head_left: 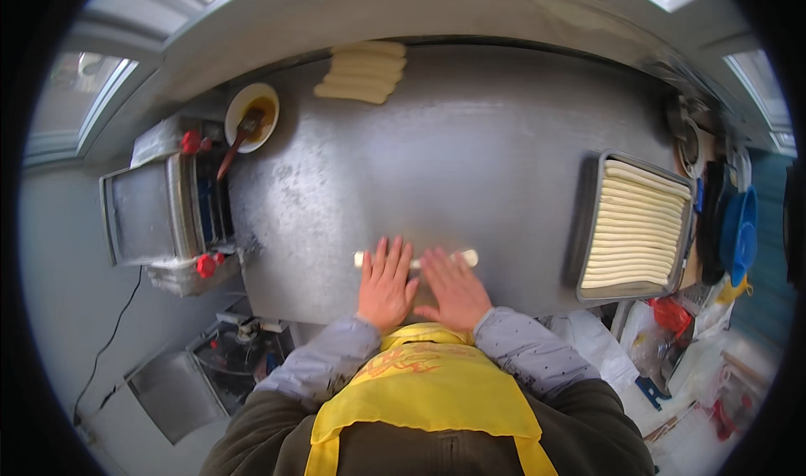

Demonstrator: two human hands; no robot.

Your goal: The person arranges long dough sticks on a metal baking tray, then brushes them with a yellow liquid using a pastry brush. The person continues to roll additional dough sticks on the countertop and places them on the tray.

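Note:
A short rope of pale dough [416,264] lies crosswise on the metal table near its front edge. My left hand [387,287] rests flat on its left part, fingers stretched out. Over the right part lies my right hand [454,287], also flat, its fingertips a little blurred. Both ends of the dough stick out past my hands, and its middle shows between them. On the right, a metal tray [590,224] holds several long dough ropes [638,224] in close rows. At the back left, several flattened dough strips [361,73] lie side by side.
A white bowl [236,113] of yellowish-brown liquid with a brush [239,140] in it stands at the back left. Beside the left edge is a metal machine with red knobs [191,142]. Blue basins [739,234] and plastic bags [667,316] are at the right.

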